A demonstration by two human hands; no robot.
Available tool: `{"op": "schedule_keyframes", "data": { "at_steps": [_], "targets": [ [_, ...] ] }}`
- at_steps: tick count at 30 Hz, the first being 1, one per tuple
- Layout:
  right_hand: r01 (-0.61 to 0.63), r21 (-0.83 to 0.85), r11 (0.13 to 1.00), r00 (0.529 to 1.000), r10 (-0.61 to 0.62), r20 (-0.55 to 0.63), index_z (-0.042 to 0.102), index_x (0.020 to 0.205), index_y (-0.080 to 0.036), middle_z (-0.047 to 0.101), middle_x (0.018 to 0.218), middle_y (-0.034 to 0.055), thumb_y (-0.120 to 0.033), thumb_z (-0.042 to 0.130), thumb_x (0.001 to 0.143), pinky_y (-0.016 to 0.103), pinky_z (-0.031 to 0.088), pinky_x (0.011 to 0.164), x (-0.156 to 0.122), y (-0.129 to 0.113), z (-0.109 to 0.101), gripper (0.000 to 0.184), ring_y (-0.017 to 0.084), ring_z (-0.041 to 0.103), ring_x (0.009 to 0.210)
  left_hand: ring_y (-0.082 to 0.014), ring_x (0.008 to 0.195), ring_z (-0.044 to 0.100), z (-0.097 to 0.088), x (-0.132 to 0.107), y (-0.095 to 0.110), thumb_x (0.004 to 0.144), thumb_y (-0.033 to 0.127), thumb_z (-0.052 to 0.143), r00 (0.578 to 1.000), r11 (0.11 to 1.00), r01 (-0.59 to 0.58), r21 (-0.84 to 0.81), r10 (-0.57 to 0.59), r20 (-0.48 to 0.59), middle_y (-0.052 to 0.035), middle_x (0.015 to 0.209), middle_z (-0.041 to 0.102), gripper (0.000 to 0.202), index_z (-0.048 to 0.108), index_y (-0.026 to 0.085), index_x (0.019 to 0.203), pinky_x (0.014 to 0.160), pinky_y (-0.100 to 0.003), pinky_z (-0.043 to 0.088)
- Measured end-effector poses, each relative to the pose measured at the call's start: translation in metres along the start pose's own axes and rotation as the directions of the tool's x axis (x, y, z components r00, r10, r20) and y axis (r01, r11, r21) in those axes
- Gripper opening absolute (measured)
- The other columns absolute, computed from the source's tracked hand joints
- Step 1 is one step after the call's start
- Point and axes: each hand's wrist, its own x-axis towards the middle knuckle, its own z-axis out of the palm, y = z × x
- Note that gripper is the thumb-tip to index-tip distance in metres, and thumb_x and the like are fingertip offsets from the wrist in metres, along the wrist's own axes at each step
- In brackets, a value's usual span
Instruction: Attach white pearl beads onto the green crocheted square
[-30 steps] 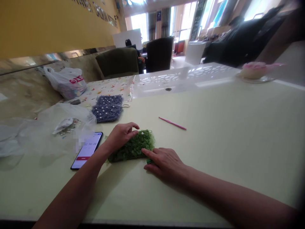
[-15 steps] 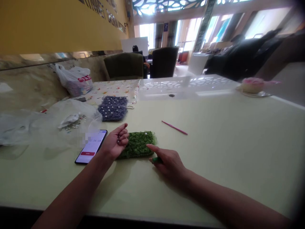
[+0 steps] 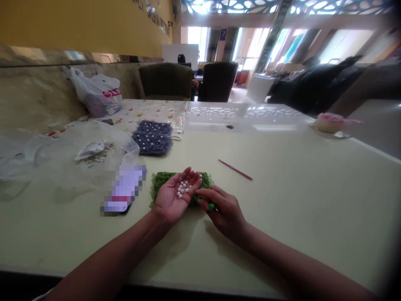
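Note:
My left hand (image 3: pixel 175 194) lies palm up over a green crocheted piece (image 3: pixel 161 180) on the pale table (image 3: pixel 282 200). Several small white pearl beads (image 3: pixel 183 188) rest in its palm, fingers spread. My right hand (image 3: pixel 224 209) sits just to the right with its fingers curled round a small green tool (image 3: pixel 211 206), its forefinger reaching toward the beads. A pink crochet hook (image 3: pixel 235 169) lies on the table beyond my right hand.
A phone (image 3: pixel 123 192) lies left of the green piece. A purple crocheted piece with pearls (image 3: pixel 153 138) sits farther back. Clear plastic bags (image 3: pixel 78 154) with beads lie at the left, a white shopping bag (image 3: pixel 97 96) behind them. A pink flower dish (image 3: pixel 332 124) stands far right.
My left hand lifted off the green piece and turned palm up, showing the beads. My right hand drew back from the piece's edge toward the left palm. The camera tilted up slightly.

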Motion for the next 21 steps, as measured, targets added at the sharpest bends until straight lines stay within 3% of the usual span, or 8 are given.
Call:
{"op": "schedule_keyframes", "data": {
  "at_steps": [3,7,12,21],
  "targets": [
    [-0.029,0.081,0.996,1.0,0.029,-0.001,0.064,0.108,-0.02,0.07,0.094,0.0061,-0.016,0.055,0.089,0.027,0.052,0.073,0.012,-0.006,0.01,0.021,0.015,0.065,0.08,-0.0223,0.104,0.068,-0.002,0.0,0.005,0.096,0.015,0.039,0.999,1.0,0.003,-0.011,-0.003,0.04,-0.0131,0.1,0.071,0.03,0.065,0.006,0.107,0.094,-0.04,0.056],
    [-0.177,0.106,0.978,0.983,0.172,0.062,0.065,0.107,-0.02,0.072,0.104,0.0062,-0.013,0.06,0.083,0.032,0.053,0.083,0.024,-0.005,0.025,0.025,0.019,0.068,0.093,-0.02,0.108,0.066,-0.003,0.001,0.007,0.096,0.017,0.039,0.998,1.0,-0.002,0.011,0.002,0.06,-0.0115,0.105,0.07,0.03,0.065,0.009,0.109,0.099,-0.036,0.053],
    [-0.23,0.067,0.971,0.972,0.226,0.059,0.068,0.108,-0.022,0.073,0.105,0.0055,-0.016,0.059,0.083,0.034,0.053,0.083,0.021,-0.001,0.037,0.027,0.02,0.069,0.092,-0.0192,0.102,0.068,-0.006,0.005,0.004,0.096,0.016,0.04,0.999,1.0,-0.006,0.004,0.005,0.045,-0.0104,0.098,0.07,0.029,0.066,0.009,0.104,0.101,-0.039,0.051],
    [-0.3,-0.121,0.946,0.93,0.318,0.182,0.071,0.096,-0.024,0.075,0.094,0.0034,-0.012,0.059,0.077,0.032,0.05,0.074,0.025,-0.01,0.033,0.026,0.021,0.068,0.08,-0.0162,0.091,0.069,-0.005,0.005,-0.004,0.094,0.016,0.043,0.999,0.998,-0.001,0.066,0.003,-0.036,-0.0093,0.089,0.07,0.026,0.069,0.011,0.094,0.095,-0.034,0.055]
  ]
}}
